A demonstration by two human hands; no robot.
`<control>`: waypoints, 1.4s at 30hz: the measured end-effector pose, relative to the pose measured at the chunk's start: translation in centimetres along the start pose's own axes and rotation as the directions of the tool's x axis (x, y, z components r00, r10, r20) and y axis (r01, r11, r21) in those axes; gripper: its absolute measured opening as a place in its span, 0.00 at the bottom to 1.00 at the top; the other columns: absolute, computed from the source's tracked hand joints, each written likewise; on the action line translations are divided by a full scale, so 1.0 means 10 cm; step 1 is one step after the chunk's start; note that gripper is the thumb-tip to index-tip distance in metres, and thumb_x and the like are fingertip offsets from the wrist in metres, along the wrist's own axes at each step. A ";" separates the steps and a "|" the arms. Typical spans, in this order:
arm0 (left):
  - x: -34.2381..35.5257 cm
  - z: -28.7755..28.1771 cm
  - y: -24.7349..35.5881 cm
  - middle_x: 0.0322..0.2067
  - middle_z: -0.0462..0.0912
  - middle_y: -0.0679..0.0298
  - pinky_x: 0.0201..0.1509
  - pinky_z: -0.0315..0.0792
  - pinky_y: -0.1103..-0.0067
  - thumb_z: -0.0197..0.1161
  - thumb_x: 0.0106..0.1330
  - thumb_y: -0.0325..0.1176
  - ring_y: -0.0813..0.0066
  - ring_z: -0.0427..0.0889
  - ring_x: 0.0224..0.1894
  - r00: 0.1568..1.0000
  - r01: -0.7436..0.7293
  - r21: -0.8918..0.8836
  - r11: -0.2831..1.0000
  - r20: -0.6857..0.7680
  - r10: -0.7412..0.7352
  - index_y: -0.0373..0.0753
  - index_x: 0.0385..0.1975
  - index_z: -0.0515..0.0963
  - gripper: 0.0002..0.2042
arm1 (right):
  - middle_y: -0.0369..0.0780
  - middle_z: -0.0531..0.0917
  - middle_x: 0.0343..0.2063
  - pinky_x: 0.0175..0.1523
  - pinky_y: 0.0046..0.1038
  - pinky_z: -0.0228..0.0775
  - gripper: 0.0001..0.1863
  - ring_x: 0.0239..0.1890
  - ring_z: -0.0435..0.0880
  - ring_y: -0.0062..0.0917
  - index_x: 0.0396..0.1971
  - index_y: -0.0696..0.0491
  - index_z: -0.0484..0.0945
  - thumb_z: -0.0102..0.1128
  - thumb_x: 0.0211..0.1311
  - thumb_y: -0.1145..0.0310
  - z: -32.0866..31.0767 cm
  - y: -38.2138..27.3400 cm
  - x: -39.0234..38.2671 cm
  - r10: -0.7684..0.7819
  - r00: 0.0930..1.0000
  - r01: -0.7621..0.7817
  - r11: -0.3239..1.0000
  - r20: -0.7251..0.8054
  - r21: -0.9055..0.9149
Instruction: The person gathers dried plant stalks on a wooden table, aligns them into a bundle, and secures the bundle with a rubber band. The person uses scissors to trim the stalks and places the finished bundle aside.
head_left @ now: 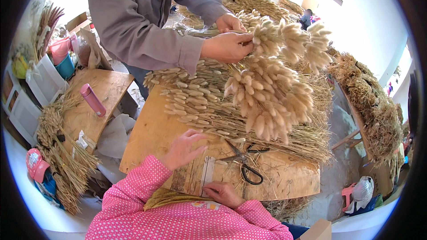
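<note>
My left hand [184, 149] is raised over the near left of the wooden table [149, 140], fingers spread and holding nothing. Low at the table's near edge, my right hand [224, 194] lies with its fingers loosely bent and pointing left, beside the lower end of a white marked strip like a ruler [207, 171]. Black-handled scissors [242, 156] lie partly open just beyond it. Past them spreads a layer of dried bunny-tail grass [195, 93], fluffy heads leftward and stems rightward. Across the table, a co-worker's hands [229, 46] grip fluffy bunches of bunny-tail grass [267, 39].
A side table [91, 86] at left carries a pink bottle [93, 100] and more dried stems [66, 151]. Brown dried plants [369, 102] are heaped on a bench at right. A pink stool with a plastic bag [361, 192] stands at lower right.
</note>
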State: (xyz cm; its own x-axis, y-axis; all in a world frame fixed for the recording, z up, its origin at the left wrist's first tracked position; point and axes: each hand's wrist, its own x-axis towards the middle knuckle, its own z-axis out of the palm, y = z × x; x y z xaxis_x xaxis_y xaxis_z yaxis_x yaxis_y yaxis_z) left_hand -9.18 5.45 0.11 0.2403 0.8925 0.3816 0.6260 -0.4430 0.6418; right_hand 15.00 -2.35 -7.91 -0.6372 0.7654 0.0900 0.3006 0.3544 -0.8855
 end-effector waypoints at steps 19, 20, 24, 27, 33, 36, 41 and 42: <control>-0.48 0.25 -0.29 0.45 0.83 0.56 0.38 0.80 0.76 0.71 0.62 0.35 0.68 0.84 0.42 0.987 0.145 -0.014 0.989 -0.066 -0.146 0.38 0.49 0.83 0.16 | 0.45 0.87 0.34 0.39 0.36 0.79 0.08 0.35 0.87 0.41 0.39 0.54 0.85 0.64 0.67 0.67 0.02 0.02 0.02 -0.049 0.998 0.048 0.999 -0.042 -0.020; -0.49 0.25 -0.28 0.45 0.83 0.56 0.37 0.80 0.76 0.71 0.62 0.35 0.68 0.84 0.41 0.987 0.146 -0.022 0.989 -0.071 -0.147 0.39 0.49 0.84 0.16 | 0.45 0.87 0.34 0.39 0.36 0.79 0.08 0.35 0.87 0.41 0.39 0.54 0.85 0.64 0.67 0.67 0.02 0.01 0.02 -0.046 0.998 0.045 0.999 -0.040 -0.027; -0.52 0.26 -0.26 0.44 0.83 0.52 0.49 0.78 0.68 0.71 0.62 0.38 0.55 0.84 0.45 0.973 0.220 -0.078 0.972 -0.045 -0.224 0.38 0.48 0.84 0.17 | 0.45 0.87 0.34 0.39 0.35 0.79 0.08 0.35 0.87 0.40 0.39 0.53 0.85 0.63 0.67 0.67 0.00 0.00 0.02 -0.044 0.998 0.043 0.998 -0.035 -0.035; -0.54 0.26 -0.25 0.44 0.83 0.52 0.49 0.79 0.68 0.71 0.62 0.38 0.55 0.84 0.45 0.968 0.245 -0.091 0.965 -0.037 -0.249 0.37 0.48 0.83 0.17 | 0.45 0.87 0.34 0.40 0.35 0.80 0.08 0.35 0.88 0.41 0.40 0.54 0.85 0.63 0.67 0.67 0.00 -0.01 0.02 -0.022 0.999 0.021 0.999 -0.029 -0.028; -0.57 0.24 -0.26 0.45 0.83 0.51 0.50 0.78 0.68 0.70 0.63 0.39 0.54 0.84 0.46 0.973 0.230 -0.090 0.969 -0.014 -0.232 0.36 0.48 0.83 0.17 | 0.46 0.87 0.35 0.41 0.35 0.79 0.08 0.37 0.87 0.41 0.40 0.54 0.85 0.63 0.67 0.67 0.01 -0.01 0.02 0.023 1.000 -0.023 1.000 -0.013 -0.008; -0.59 0.23 -0.25 0.45 0.83 0.51 0.51 0.78 0.69 0.69 0.63 0.40 0.54 0.83 0.46 0.972 0.234 -0.110 0.966 0.008 -0.234 0.36 0.48 0.82 0.17 | 0.46 0.87 0.35 0.41 0.35 0.79 0.08 0.37 0.87 0.41 0.40 0.54 0.85 0.63 0.67 0.67 0.01 -0.01 0.02 -0.007 1.000 0.007 1.000 -0.028 -0.012; -0.61 0.24 -0.23 0.46 0.82 0.52 0.50 0.78 0.69 0.69 0.64 0.40 0.57 0.84 0.46 0.970 0.243 -0.145 0.959 0.009 -0.245 0.36 0.48 0.82 0.17 | 0.46 0.87 0.34 0.41 0.35 0.79 0.08 0.36 0.87 0.41 0.40 0.55 0.85 0.64 0.67 0.68 0.00 -0.01 0.02 -0.023 0.999 0.022 1.000 -0.030 -0.018; -0.61 0.24 -0.23 0.46 0.82 0.52 0.50 0.78 0.69 0.69 0.64 0.40 0.58 0.84 0.46 0.968 0.249 -0.136 0.959 0.013 -0.250 0.36 0.48 0.82 0.17 | 0.46 0.87 0.34 0.41 0.35 0.79 0.08 0.36 0.87 0.41 0.40 0.55 0.85 0.64 0.66 0.68 0.00 0.00 0.02 -0.025 0.999 0.024 1.000 -0.030 -0.020</control>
State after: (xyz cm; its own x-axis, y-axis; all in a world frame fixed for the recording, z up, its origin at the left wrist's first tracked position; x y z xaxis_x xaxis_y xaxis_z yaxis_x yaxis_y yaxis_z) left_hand -10.33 1.28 -5.27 0.0861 0.9759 0.2004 0.5591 -0.2138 0.8011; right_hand 14.83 -2.24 -7.88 -0.6228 0.7722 0.1258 0.2992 0.3837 -0.8736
